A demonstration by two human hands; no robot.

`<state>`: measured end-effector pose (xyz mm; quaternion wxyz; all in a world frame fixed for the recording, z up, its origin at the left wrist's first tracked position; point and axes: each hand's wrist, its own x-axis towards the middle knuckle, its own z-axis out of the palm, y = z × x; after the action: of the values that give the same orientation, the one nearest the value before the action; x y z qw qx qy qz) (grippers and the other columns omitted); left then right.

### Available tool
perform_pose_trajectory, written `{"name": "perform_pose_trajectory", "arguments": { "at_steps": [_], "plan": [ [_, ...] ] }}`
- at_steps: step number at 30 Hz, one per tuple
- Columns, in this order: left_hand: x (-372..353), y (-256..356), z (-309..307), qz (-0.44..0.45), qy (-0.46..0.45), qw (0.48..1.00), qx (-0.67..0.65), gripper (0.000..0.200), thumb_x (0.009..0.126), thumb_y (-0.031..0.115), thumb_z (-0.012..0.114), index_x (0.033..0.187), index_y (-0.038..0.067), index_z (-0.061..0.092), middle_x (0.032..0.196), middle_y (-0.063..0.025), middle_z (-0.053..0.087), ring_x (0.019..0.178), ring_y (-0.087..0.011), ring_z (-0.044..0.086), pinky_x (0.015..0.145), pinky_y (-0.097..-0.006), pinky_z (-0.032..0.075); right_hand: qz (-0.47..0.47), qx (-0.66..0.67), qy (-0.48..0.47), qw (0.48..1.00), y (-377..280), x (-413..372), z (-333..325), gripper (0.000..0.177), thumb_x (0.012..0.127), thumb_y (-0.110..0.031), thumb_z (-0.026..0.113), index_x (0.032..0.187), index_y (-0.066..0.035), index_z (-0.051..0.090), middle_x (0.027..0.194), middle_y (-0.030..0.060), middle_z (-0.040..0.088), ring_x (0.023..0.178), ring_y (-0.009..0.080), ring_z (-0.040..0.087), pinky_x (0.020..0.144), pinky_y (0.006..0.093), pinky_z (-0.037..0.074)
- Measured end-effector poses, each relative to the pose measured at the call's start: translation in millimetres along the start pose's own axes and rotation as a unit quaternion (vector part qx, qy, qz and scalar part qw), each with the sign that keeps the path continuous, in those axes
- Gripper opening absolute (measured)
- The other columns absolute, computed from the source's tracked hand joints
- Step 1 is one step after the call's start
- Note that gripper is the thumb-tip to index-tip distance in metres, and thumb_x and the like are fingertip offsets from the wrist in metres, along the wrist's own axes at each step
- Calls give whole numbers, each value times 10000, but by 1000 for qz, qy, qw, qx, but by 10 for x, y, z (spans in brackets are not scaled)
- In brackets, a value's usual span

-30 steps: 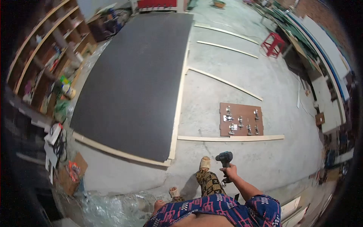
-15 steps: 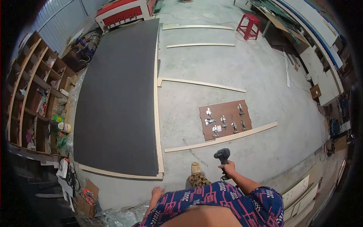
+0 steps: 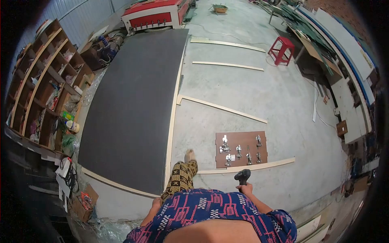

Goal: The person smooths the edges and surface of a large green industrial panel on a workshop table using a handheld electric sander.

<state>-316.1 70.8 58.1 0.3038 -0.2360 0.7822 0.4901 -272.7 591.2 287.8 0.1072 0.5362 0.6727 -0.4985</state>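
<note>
My right hand point(image 3: 246, 188) is wrapped round the grip of a dark cordless drill point(image 3: 242, 175), held in front of my body. Low at my left side, beside the trouser leg, is my left hand point(image 3: 155, 203); its fingers are too small and partly hidden to read. It is nearest the front corner of a large dark sheet point(image 3: 133, 109) lying on the floor. Ahead of the drill lies a brown board point(image 3: 242, 139) with several metal hinges point(image 3: 238, 151) on it. A pale wooden strip point(image 3: 267, 165) runs along that board's near edge.
More wooden strips point(image 3: 227, 109) lie across the concrete floor point(image 3: 291, 121). A red stool point(image 3: 281, 50) stands at the back right. Wooden shelving point(image 3: 44, 85) lines the left side, with a cardboard box point(image 3: 87, 202) below it. A red and white machine point(image 3: 152, 16) stands beyond the dark sheet.
One foot has stepped forward beside the dark sheet, and the brown board appears lower and nearer. My right hand keeps hold of the drill. My left hand has shifted slightly left in view.
</note>
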Motion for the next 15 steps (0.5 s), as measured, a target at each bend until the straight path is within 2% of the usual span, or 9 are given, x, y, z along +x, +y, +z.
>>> {"name": "perform_pose_trajectory", "arguments": {
  "at_steps": [3,4,7,11,12,15],
  "plan": [
    [433,247,114,59,-32,987,148,253,787,131,534,1010,43,614,862,-122,626,782,-211,597,684,-329,472,15,17,19,1000,-354,138,3,277,596,-56,704,792,47,538,615,93,550,507,205,547,410,342,457],
    [524,404,131,45,-43,986,153,269,779,130,538,1025,47,606,871,-120,625,780,-213,597,682,-330,472,11,33,24,999,-408,250,18,273,596,-61,706,783,47,538,617,94,552,515,205,550,425,343,456],
    [702,1221,195,-36,-74,987,135,326,754,128,551,1071,59,583,901,-115,623,773,-219,597,675,-334,471,1,48,45,998,-512,691,82,254,594,-77,712,747,50,555,628,106,569,540,205,559,480,343,452],
    [1027,2450,120,-73,-61,987,130,397,724,126,572,1117,70,554,907,-103,616,735,-212,590,633,-332,469,19,-26,82,996,-1127,1077,99,245,576,-93,726,706,63,589,651,131,597,571,207,569,547,332,445],
    [1073,2748,85,-81,-53,987,131,412,718,125,578,1125,71,547,901,-99,613,718,-207,586,615,-330,467,21,5,67,998,-1269,1184,97,258,563,-88,725,711,83,599,654,144,606,591,218,583,558,332,455],
    [1179,3697,-91,-110,-32,985,127,468,699,125,598,1157,74,518,869,-85,601,655,-184,567,543,-319,454,72,-28,76,994,-1568,1619,192,250,562,-76,714,714,84,596,671,151,609,590,230,590,568,335,459]
  ]
}}
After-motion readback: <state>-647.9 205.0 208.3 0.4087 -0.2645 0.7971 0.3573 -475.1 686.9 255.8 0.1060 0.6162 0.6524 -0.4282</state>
